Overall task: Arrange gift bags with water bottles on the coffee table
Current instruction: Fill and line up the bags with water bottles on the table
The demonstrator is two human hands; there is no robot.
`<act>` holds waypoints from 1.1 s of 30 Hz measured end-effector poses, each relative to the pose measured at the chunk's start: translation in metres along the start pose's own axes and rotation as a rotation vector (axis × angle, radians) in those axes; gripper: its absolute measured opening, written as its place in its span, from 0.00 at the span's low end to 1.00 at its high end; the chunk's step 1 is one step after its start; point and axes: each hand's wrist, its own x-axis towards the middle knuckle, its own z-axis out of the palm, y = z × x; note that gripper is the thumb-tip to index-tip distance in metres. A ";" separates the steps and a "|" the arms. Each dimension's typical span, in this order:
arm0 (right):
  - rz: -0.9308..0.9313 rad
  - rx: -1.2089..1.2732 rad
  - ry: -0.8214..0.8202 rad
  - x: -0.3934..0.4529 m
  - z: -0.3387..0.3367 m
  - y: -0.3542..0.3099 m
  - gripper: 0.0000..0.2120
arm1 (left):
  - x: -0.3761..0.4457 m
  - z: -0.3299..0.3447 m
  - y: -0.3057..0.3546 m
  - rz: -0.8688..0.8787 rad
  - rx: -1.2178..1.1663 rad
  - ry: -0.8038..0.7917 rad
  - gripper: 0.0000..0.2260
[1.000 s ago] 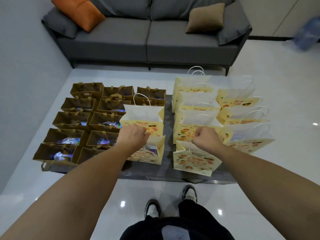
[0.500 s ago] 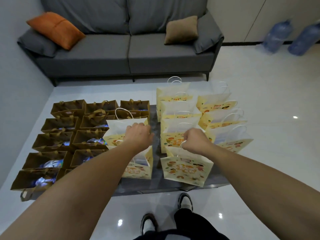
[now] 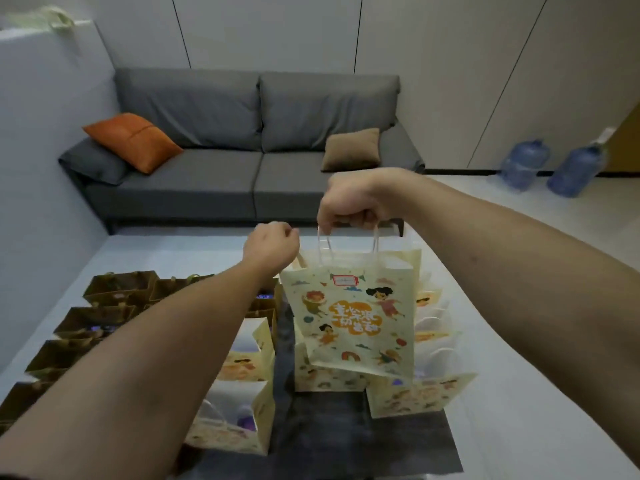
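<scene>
My right hand (image 3: 356,202) grips the white handles of a pale yellow cartoon gift bag (image 3: 353,317) and holds it in the air above the dark coffee table (image 3: 346,431). My left hand (image 3: 272,247) is curled at the bag's top left corner and seems to pinch its rim. More yellow bags stand under and behind the lifted one (image 3: 419,396), and two others stand to the left (image 3: 239,355); a purple bottle top shows in the nearest. Brown gift bags (image 3: 117,292) fill the table's left side.
A grey sofa (image 3: 221,174) with an orange cushion (image 3: 133,142) and a tan one (image 3: 353,148) stands beyond the table. Two blue water jugs (image 3: 524,164) sit on the floor at the right wall. White floor surrounds the table.
My right hand has lifted the front yellow bag off the table by its handles. My left hand left the bag on the left and rose to the lifted bag. The view tilted up.
</scene>
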 end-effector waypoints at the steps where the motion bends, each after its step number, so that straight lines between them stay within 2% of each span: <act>1: -0.014 -0.014 0.023 0.000 -0.014 -0.007 0.05 | 0.010 -0.009 0.005 -0.009 -0.050 0.013 0.13; 4: -0.051 0.003 0.105 0.006 -0.054 -0.023 0.05 | 0.048 -0.031 0.017 -0.063 -0.263 0.023 0.13; 9: -0.069 0.000 0.386 0.040 -0.095 -0.029 0.06 | 0.098 -0.047 0.036 -0.127 -0.514 -0.019 0.16; 14: -0.032 0.058 0.593 0.092 -0.112 -0.026 0.01 | 0.147 -0.046 0.043 -0.182 -0.551 -0.019 0.18; 17: -0.032 0.066 0.676 0.121 -0.126 -0.019 0.05 | 0.176 -0.045 0.044 -0.209 -0.590 -0.022 0.23; 19: -0.031 0.075 0.716 0.139 -0.138 -0.011 0.03 | 0.194 -0.037 0.043 -0.216 -0.585 -0.023 0.24; 23: -0.046 0.078 0.721 0.178 -0.158 0.005 0.05 | 0.215 -0.010 0.032 -0.205 -0.397 -0.043 0.16; 26: -0.038 0.035 0.709 0.205 -0.172 0.019 0.02 | 0.225 0.025 0.020 -0.205 -0.220 -0.148 0.07; 30: -0.017 0.003 0.695 0.227 -0.186 0.043 0.01 | 0.232 0.067 0.017 -0.112 0.022 -0.390 0.12; 33: 0.033 0.016 0.666 0.236 -0.189 0.067 0.05 | 0.230 0.100 0.018 -0.036 0.233 -0.570 0.26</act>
